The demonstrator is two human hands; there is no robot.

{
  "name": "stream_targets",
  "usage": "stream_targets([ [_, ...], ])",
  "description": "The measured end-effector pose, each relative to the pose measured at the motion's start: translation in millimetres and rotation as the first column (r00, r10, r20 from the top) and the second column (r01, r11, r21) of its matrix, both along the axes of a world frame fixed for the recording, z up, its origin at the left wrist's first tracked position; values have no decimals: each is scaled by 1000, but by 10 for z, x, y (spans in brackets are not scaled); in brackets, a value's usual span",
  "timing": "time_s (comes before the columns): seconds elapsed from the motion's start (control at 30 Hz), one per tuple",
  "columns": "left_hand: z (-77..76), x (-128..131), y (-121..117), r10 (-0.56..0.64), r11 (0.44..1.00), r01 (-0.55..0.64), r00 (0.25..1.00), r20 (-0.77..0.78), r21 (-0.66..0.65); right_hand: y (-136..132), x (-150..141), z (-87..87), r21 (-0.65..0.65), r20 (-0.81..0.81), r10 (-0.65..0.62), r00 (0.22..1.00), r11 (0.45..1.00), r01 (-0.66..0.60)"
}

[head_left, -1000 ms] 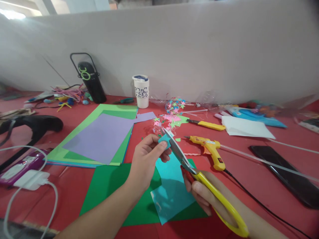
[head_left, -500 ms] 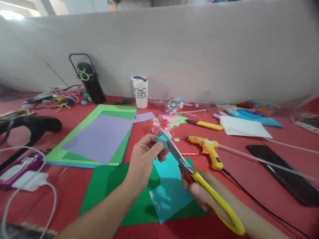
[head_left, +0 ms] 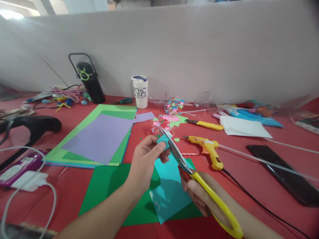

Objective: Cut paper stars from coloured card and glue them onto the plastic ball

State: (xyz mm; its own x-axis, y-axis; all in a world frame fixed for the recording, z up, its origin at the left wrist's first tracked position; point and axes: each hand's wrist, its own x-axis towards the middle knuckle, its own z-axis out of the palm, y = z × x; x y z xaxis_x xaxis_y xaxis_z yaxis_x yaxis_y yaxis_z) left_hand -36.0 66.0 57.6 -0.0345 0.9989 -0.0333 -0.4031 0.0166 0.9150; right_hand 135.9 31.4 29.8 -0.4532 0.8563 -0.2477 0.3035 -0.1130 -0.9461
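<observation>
Between thumb and fingers, my left hand [head_left: 147, 157] pinches a small piece of blue paper [head_left: 163, 142]. My right hand [head_left: 199, 192] grips a pair of scissors [head_left: 183, 162] with yellow handles and a red part near the pivot. The blades point up and left, right against the edge of the blue piece. Whether they have cut into it I cannot tell. Beneath both hands lies a larger cut sheet of blue paper [head_left: 171, 196], resting on a dark green sheet [head_left: 104, 189]. Small star shapes in pink, blue and green [head_left: 173, 106] lie just beyond the blade tips.
To the right are a yellow glue gun [head_left: 208, 149], a yellow utility knife [head_left: 209, 125] and a black phone [head_left: 284, 174]. Purple paper [head_left: 99, 137] tops a stack at left. A white cup [head_left: 141, 93] and black bottle [head_left: 92, 83] stand by the wall. A purple power strip [head_left: 22, 169] has cables.
My left hand and the blue piece have shifted slightly to the right. The scissors have tilted a little, their handle end moving slightly down and left.
</observation>
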Motion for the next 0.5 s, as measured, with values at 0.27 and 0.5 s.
stream_targets([
  [0.27,17,1,2,-9,1000,9,1000,16,0,-35,-63,55,3,-7,-84,996,996,84],
  [0.5,19,-7,-3,-16,999,15,1000,27,28,-57,-94,131,51,-5,-141,990,989,141],
])
